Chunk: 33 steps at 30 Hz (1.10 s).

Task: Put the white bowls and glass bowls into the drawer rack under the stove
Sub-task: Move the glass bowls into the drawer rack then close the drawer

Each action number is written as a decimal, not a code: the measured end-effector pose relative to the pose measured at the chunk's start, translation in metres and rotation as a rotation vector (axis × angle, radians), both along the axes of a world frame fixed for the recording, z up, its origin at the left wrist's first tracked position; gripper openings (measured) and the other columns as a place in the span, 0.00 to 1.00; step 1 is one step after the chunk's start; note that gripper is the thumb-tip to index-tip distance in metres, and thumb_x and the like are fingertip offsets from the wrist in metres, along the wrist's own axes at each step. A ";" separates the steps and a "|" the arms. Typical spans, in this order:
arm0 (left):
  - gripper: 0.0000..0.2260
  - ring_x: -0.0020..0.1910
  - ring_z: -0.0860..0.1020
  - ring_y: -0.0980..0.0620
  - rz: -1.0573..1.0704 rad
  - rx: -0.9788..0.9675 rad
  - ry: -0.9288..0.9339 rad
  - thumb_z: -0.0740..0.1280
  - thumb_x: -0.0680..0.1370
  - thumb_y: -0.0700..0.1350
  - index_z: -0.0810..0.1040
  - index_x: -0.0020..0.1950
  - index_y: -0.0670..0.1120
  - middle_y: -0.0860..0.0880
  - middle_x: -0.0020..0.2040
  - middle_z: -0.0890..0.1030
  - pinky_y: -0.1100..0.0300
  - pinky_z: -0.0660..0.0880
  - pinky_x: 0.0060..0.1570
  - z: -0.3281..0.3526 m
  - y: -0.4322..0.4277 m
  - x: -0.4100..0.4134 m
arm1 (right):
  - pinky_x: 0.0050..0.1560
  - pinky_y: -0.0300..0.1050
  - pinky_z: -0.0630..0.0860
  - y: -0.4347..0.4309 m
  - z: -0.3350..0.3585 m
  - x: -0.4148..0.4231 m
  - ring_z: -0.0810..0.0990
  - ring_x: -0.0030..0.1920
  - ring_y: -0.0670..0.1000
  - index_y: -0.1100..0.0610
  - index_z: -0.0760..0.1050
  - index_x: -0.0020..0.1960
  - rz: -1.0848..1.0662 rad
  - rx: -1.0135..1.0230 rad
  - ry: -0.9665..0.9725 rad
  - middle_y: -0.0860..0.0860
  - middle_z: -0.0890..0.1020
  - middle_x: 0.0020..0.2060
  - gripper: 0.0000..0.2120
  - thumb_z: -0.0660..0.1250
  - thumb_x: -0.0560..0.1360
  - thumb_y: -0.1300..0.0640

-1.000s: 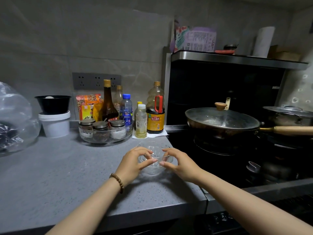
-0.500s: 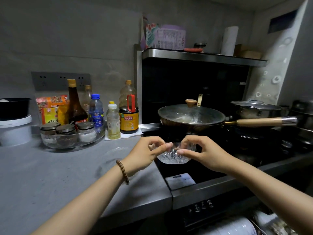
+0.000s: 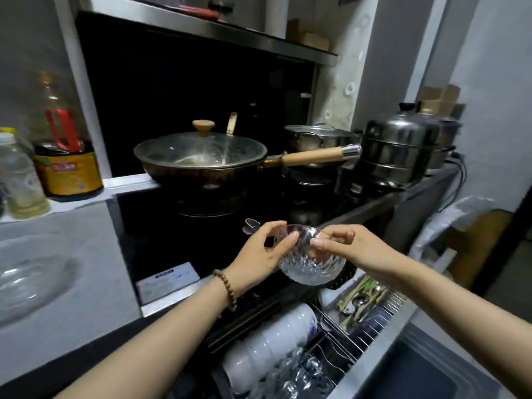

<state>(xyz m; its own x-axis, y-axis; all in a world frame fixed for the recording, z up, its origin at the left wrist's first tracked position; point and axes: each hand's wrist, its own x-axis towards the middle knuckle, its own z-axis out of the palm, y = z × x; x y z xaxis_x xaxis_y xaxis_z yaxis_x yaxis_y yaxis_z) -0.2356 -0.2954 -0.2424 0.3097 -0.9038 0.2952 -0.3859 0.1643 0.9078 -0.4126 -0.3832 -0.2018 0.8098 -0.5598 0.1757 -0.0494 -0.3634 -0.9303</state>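
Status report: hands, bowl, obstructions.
Held: glass bowl, rim pinched by left hand and right hand. Bowl above open drawer rack. White bowls stacked in rack; drop path looks clear.

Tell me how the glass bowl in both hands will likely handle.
The glass bowl looks rigid and probably fragile: patterned clear glass. Its smooth rim, pinched by the left hand and right hand, may be slippery. Its rounded underside could rock on the drawer rack wires.
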 end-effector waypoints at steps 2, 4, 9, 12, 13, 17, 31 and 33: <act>0.21 0.48 0.77 0.70 -0.056 0.017 0.076 0.66 0.75 0.52 0.71 0.65 0.47 0.52 0.57 0.78 0.75 0.72 0.45 -0.022 -0.019 -0.016 | 0.44 0.34 0.77 -0.016 -0.014 -0.014 0.82 0.40 0.47 0.58 0.83 0.43 -0.039 0.075 0.034 0.54 0.86 0.41 0.08 0.72 0.69 0.54; 0.24 0.52 0.77 0.66 -0.086 0.055 0.084 0.66 0.74 0.55 0.68 0.68 0.48 0.52 0.61 0.76 0.73 0.73 0.52 -0.044 -0.034 -0.029 | 0.42 0.32 0.76 -0.030 -0.030 -0.023 0.81 0.37 0.45 0.58 0.83 0.45 -0.078 0.165 0.068 0.53 0.86 0.40 0.10 0.71 0.68 0.53; 0.34 0.59 0.77 0.53 -0.112 0.201 0.165 0.63 0.70 0.62 0.58 0.73 0.52 0.51 0.71 0.67 0.60 0.74 0.60 -0.102 -0.061 -0.046 | 0.40 0.32 0.76 -0.061 -0.078 -0.034 0.81 0.35 0.44 0.61 0.82 0.47 -0.181 0.339 0.172 0.51 0.85 0.36 0.12 0.70 0.69 0.54; 0.28 0.56 0.77 0.56 -0.112 0.251 0.157 0.64 0.75 0.55 0.61 0.72 0.51 0.50 0.70 0.68 0.74 0.73 0.50 -0.141 -0.070 -0.048 | 0.38 0.35 0.79 -0.075 -0.110 -0.035 0.82 0.33 0.45 0.59 0.82 0.46 -0.232 0.449 0.230 0.52 0.86 0.35 0.06 0.69 0.73 0.59; 0.27 0.57 0.77 0.56 -0.107 0.272 0.154 0.64 0.75 0.55 0.61 0.72 0.51 0.50 0.70 0.69 0.74 0.72 0.50 -0.153 -0.071 -0.048 | 0.36 0.35 0.80 -0.079 -0.120 -0.035 0.83 0.32 0.46 0.59 0.83 0.46 -0.250 0.480 0.254 0.52 0.85 0.35 0.05 0.69 0.73 0.59; 0.26 0.63 0.68 0.59 -0.082 0.373 0.059 0.63 0.75 0.57 0.61 0.71 0.53 0.52 0.71 0.67 0.64 0.66 0.59 -0.199 -0.069 -0.044 | 0.32 0.34 0.77 -0.096 -0.161 -0.028 0.80 0.34 0.47 0.58 0.81 0.44 -0.315 0.552 0.329 0.53 0.84 0.36 0.04 0.68 0.74 0.58; 0.49 0.73 0.32 0.52 -0.182 0.734 -0.681 0.51 0.64 0.77 0.39 0.76 0.53 0.53 0.77 0.39 0.49 0.27 0.68 -0.299 -0.059 -0.030 | 0.35 0.41 0.71 -0.120 -0.257 -0.002 0.75 0.39 0.51 0.58 0.79 0.53 -0.326 0.726 0.736 0.57 0.80 0.49 0.11 0.68 0.74 0.54; 0.50 0.71 0.29 0.54 -0.168 0.708 -0.718 0.46 0.61 0.79 0.38 0.76 0.53 0.55 0.76 0.37 0.49 0.26 0.67 -0.306 -0.058 -0.030 | 0.29 0.39 0.71 -0.123 -0.262 0.000 0.75 0.34 0.49 0.61 0.78 0.56 -0.294 0.725 0.798 0.56 0.81 0.46 0.14 0.67 0.75 0.54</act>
<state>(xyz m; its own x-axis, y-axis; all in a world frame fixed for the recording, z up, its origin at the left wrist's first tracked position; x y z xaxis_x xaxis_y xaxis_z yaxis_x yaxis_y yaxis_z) -0.2652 -0.3532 -0.5482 0.1232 -0.9584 -0.2576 -0.8985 -0.2180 0.3810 -0.4125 -0.5057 -0.4637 0.3640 -0.5073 -0.7811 -0.7221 0.3759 -0.5807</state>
